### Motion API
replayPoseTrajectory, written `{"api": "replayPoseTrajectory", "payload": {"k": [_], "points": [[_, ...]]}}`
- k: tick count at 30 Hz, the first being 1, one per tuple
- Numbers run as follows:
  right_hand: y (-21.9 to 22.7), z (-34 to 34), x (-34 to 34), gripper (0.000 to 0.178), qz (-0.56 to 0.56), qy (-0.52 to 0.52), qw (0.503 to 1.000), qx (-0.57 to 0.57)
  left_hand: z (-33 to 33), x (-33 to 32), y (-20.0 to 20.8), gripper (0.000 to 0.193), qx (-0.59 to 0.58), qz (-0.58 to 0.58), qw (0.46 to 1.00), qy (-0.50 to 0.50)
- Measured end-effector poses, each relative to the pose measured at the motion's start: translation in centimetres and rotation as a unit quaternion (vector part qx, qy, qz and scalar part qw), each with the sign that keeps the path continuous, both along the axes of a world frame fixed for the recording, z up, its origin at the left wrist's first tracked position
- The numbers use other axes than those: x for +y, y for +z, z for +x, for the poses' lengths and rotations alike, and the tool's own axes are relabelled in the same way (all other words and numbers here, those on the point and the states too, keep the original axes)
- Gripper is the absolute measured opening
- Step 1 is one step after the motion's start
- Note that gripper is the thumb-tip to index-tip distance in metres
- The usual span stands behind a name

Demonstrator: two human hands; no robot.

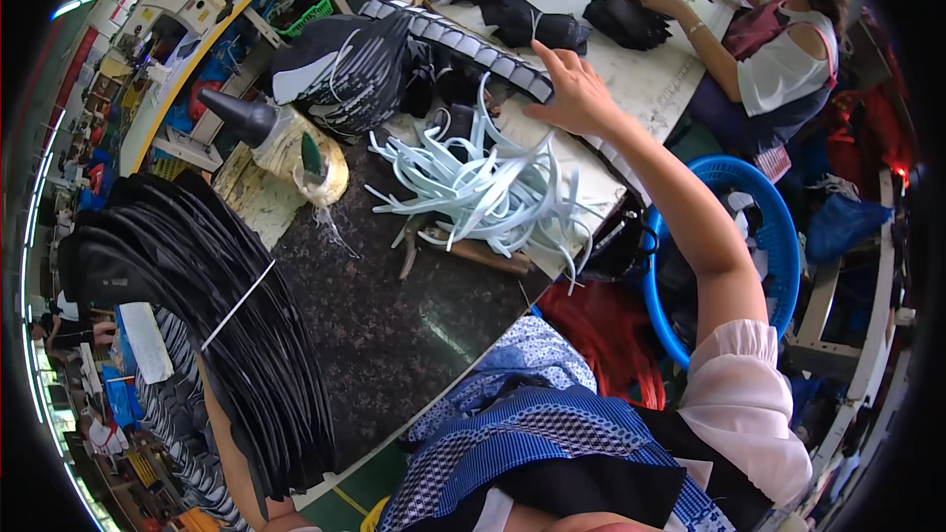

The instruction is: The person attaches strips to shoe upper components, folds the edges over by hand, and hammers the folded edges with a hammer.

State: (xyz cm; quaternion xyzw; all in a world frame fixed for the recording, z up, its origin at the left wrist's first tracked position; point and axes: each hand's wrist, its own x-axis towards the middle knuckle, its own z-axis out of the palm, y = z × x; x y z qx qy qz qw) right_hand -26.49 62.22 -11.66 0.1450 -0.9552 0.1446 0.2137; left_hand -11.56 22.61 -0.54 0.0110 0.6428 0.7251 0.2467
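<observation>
My right hand [581, 94] reaches forward over the far part of the table, fingers apart and with nothing seen in them. It is beside a long row of overlapping grey and black pieces [473, 47]. Pale blue strips [483, 182] lie in a loose tangle on the near side of that hand. On the left, a thick fanned stack of black flat pieces [197, 276] lies with a thin white strip across it. My left forearm [229, 443] passes behind this stack, which hides the left hand and its fingers.
A glue-crusted container [320, 172] with a dark cone-shaped top stands near a tied grey-black bundle [345, 74]. Black bundles [537, 25] lie on the far white table, where a co-worker's hand [660, 0] rests. A blue basket [791, 256] stands at the right.
</observation>
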Motion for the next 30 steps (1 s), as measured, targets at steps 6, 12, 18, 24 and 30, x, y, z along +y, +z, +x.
{"api": "replayPoseTrajectory", "payload": {"k": [6, 12, 18, 24, 30], "points": [[-2.4, -7.4, 5.0, 0.063, -0.041, 0.041, 0.998, -0.019, -5.2, -0.7, 1.1, 0.071, 0.054, 0.047, 0.997, 0.033], [-0.1, -10.2, 11.2, 0.074, 0.099, -0.131, 0.985, -0.059, -9.9, -0.5, 2.5, 0.063, 0.106, 0.100, 0.988, 0.057], [-1.4, -7.0, 10.1, 0.093, -0.037, -0.009, 0.998, -0.045, -15.0, 1.0, 2.9, 0.055, 0.157, 0.167, 0.971, 0.063], [10.7, -3.8, -1.7, 0.085, -0.590, 0.217, 0.730, -0.266, -21.8, 12.5, 2.2, 0.047, 0.084, 0.336, 0.934, 0.085], [4.0, -13.2, -5.6, 0.091, -0.209, 0.161, 0.933, -0.246, -21.0, 15.0, -7.4, 0.042, 0.003, 0.110, 0.990, 0.091]]}}
